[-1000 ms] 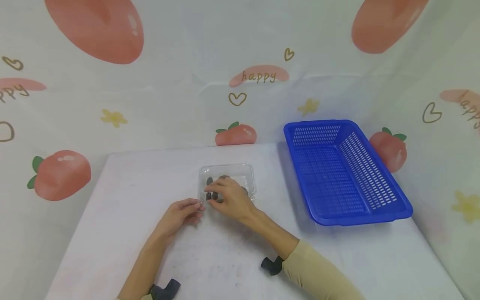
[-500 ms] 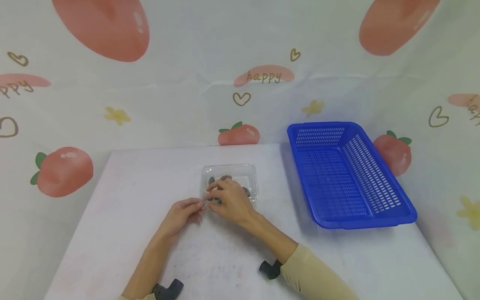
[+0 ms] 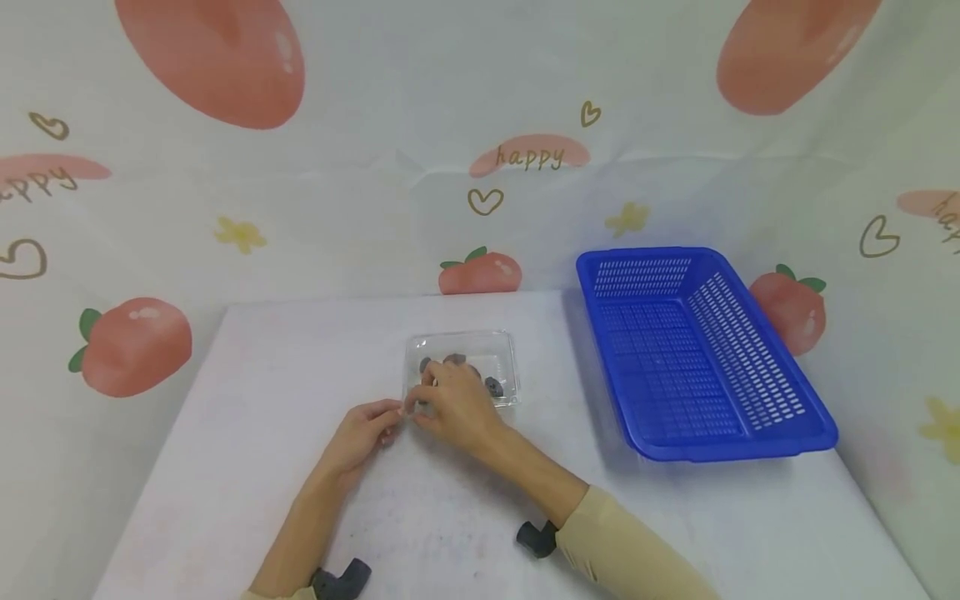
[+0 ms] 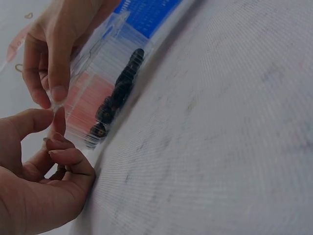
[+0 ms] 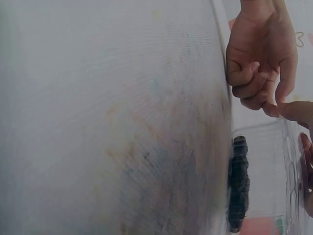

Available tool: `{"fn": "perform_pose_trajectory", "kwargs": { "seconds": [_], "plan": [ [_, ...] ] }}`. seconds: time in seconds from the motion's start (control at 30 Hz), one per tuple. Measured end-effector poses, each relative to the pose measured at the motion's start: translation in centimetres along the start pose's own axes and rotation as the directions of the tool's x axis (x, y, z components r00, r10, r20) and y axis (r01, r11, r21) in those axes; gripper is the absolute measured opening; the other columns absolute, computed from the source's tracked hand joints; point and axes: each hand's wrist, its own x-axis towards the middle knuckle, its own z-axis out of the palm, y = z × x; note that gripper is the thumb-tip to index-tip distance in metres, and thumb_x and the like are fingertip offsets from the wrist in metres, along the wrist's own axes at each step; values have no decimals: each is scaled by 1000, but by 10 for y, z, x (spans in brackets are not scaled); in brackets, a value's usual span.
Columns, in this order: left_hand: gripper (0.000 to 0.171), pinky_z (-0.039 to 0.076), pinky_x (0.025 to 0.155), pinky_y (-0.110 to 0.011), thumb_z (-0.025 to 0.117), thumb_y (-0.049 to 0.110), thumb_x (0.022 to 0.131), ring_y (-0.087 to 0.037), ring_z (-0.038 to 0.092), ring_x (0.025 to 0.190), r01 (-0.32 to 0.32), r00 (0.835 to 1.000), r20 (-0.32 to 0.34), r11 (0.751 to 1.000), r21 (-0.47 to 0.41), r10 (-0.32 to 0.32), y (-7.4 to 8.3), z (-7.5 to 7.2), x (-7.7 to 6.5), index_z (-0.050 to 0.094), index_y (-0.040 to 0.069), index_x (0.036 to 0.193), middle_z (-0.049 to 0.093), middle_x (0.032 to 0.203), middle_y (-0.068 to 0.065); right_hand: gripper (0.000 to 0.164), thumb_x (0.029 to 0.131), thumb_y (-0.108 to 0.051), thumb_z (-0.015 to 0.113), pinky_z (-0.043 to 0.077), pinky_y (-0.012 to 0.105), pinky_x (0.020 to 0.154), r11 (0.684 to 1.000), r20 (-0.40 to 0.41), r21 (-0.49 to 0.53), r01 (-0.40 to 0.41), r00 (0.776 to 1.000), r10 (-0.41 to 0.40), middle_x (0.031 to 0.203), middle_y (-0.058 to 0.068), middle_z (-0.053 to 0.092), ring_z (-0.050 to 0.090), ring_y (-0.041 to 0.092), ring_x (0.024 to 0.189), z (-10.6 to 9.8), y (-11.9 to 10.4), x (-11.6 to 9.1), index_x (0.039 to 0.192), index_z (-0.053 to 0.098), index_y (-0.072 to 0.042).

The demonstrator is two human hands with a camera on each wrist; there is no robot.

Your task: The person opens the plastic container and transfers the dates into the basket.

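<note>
A slotted blue plastic basket [image 3: 663, 367] stands on the white tabletop [image 3: 247, 417]; left of it, the right hand [image 3: 461, 408] partly hides a shallow, clear plastic box [image 3: 461, 337] of small dark lumps [image 3: 493, 387], whose near-left corner it and the left hand [image 3: 362, 433] pinch

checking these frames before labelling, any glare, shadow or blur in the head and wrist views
Head view: soft, even light, a faint shadow left of the blue basket, small glints on the clear box; left wrist view: dimmer, the dark pieces soft-edged behind its wall; right wrist view: also dim, the white tabletop blotchy and low in detail.
</note>
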Motion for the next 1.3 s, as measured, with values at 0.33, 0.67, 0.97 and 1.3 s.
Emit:
{"fn": "perform_pose_trajectory", "kwargs": {
  "seconds": [0.33, 0.67, 0.97, 1.3],
  "plan": [
    [35, 46, 69, -21, 61, 14, 96, -13, 51, 81, -7, 1000, -6, 1000, -4, 7, -5, 1, 3, 61, -9, 123, 54, 96, -1, 14, 76, -26, 87, 43, 25, 69, 999, -32, 47, 26, 999, -24, 83, -10, 51, 52, 9, 80, -1, -1, -1, 87, 81, -30],
    [32, 48, 70, -21, 62, 14, 95, -13, 52, 79, -26, 1000, 8, 999, -27, 26, -7, 2, 3, 65, -7, 118, 56, 90, -2, 4, 81, -23, 83, 46, 22, 73, 984, -141, 12, 177, 975, -173, 86, -4, 55, 53, 11, 80, 7, 4, -3, 83, 79, -21],
    [32, 46, 68, -21, 61, 13, 95, -13, 51, 77, -18, 1000, 10, 1000, -16, 18, -7, 0, 6, 64, -8, 119, 55, 85, -2, 5, 80, -25, 81, 48, 23, 68, 966, -214, -140, 217, 946, -243, 86, -6, 59, 54, 12, 79, 9, 2, -1, 78, 79, -21],
    [31, 46, 65, -20, 62, 14, 96, -12, 48, 75, -30, 999, 14, 999, -44, 31, -7, 0, 7, 64, -9, 117, 53, 84, -1, 15, 88, -27, 74, 45, 25, 67, 916, -221, -344, 208, 930, -294, 90, -4, 61, 53, 13, 78, 14, -2, 1, 78, 71, -15]
  ]
}}
